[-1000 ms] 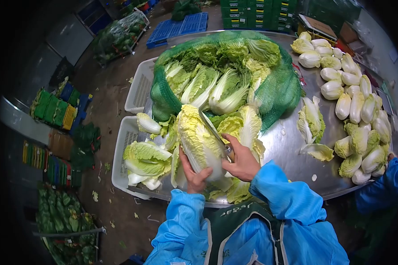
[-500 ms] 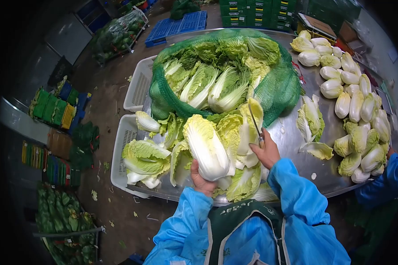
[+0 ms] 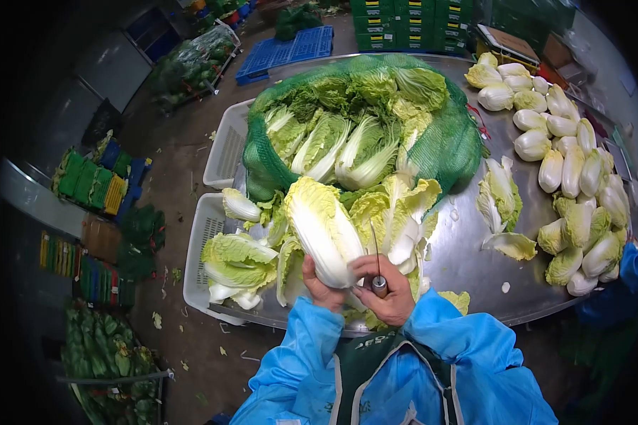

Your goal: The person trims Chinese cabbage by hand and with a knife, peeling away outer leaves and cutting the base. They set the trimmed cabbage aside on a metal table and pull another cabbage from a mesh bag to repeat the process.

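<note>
My left hand (image 3: 323, 290) grips the base of a trimmed Chinese cabbage (image 3: 322, 230), its yellow leafy end tilted up and away from me. Against the cabbage's lower right side rests my right hand (image 3: 388, 294), closed round the wooden handle of a knife (image 3: 380, 285). The thin blade points away from me. Loose outer leaves (image 3: 407, 212) lie behind and beside both hands. Beyond them a green mesh bag (image 3: 443, 159) gapes toward me, with several untrimmed cabbages (image 3: 322, 145) inside.
Many trimmed cabbages (image 3: 572, 170) lie along the right of the metal table (image 3: 467, 248). Two white crates (image 3: 204, 248) at the left hold leaves in the nearer one. Loose leaves (image 3: 499, 195) sit right of the bag. A blue sleeve (image 3: 636, 269) shows at far right.
My right hand, with the knife, has moved left and toward me, from the loose leaves to the cabbage base. The left hand still holds the cabbage, shifted slightly.
</note>
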A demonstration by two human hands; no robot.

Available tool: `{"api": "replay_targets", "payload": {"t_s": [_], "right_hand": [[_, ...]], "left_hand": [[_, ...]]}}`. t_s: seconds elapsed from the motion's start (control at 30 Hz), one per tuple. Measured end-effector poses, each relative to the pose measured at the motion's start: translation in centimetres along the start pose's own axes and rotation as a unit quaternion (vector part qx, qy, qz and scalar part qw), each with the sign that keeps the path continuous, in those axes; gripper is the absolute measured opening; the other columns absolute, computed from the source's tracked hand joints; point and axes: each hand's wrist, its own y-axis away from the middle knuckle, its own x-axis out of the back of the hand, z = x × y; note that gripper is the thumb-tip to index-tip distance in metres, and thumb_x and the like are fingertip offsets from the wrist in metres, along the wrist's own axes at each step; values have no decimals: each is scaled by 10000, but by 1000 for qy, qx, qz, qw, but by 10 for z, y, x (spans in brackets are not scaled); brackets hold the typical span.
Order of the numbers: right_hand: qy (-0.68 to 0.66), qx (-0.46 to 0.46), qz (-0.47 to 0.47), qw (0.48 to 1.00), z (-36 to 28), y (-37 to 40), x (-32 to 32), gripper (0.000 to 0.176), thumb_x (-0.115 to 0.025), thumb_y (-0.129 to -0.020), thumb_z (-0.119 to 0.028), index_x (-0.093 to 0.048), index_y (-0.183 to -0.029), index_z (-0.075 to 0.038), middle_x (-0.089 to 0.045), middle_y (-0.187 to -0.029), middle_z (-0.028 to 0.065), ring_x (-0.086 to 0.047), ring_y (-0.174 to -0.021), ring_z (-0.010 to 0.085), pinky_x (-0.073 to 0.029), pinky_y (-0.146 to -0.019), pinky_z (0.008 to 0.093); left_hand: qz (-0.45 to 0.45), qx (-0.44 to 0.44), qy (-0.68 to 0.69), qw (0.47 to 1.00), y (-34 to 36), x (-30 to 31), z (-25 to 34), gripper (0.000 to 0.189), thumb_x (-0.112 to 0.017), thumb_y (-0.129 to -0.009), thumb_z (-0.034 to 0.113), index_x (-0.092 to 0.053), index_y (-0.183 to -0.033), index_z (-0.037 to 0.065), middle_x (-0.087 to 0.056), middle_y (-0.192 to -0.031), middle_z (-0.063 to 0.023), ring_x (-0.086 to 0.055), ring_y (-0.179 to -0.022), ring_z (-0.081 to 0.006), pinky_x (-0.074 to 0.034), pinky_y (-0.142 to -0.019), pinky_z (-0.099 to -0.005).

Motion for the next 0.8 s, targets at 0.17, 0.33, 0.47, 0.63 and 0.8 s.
{"api": "replay_targets", "payload": {"t_s": [0.17, 0.33, 0.47, 0.63, 0.8], "right_hand": [[-69, -45, -38, 996, 2, 5, -2, 240, -615, -754, 67, -561, -967, -28, -566, -916, 47, -532, -775, 99, -425, -685, 233], [-30, -43, -69, 996, -9, 9, 6, 209, -631, -757, 36, -560, -947, -14, -574, -866, 75, -560, -753, 144, -437, -676, 251], [33, 26, -124, 991, -23, 15, 1, 252, -657, -756, -9, -555, -986, -4, -578, -855, 118, -588, -762, 233, -450, -691, 282], [184, -11, -12, 983, -8, -10, 35, 471, -707, -742, -76, -516, -1159, 32, -539, -1108, 150, -597, -861, 240, -475, -772, 298], [105, -97, 19, 990, -4, -42, 18, 495, -730, -742, -117, -532, -1166, 43, -595, -1048, 145, -596, -876, 181, -487, -751, 280]], "left_hand": [[-58, 63, 75, 993, 4, -10, -7, 757, -618, -739, 509, -411, -1325, 76, -518, -1258, -137, -509, -1133, -322, -388, -1000, -471], [-49, 75, 101, 991, 7, -3, -12, 716, -592, -780, 466, -375, -1345, 83, -474, -1297, -151, -487, -1151, -337, -387, -996, -471], [79, -101, -78, 989, -8, -16, -24, 696, -618, -802, 292, -281, -1387, 119, -432, -1310, -136, -462, -1171, -310, -389, -993, -451], [21, -128, -139, 982, -2, -13, -6, 784, -627, -801, 175, -160, -1428, 124, -373, -1338, -121, -432, -1184, -276, -370, -999, -418], [-5, -199, -302, 932, 5, -27, -14, 773, -620, -851, 212, -128, -1437, 99, -346, -1371, -114, -400, -1210, -249, -328, -1021, -374]]}}
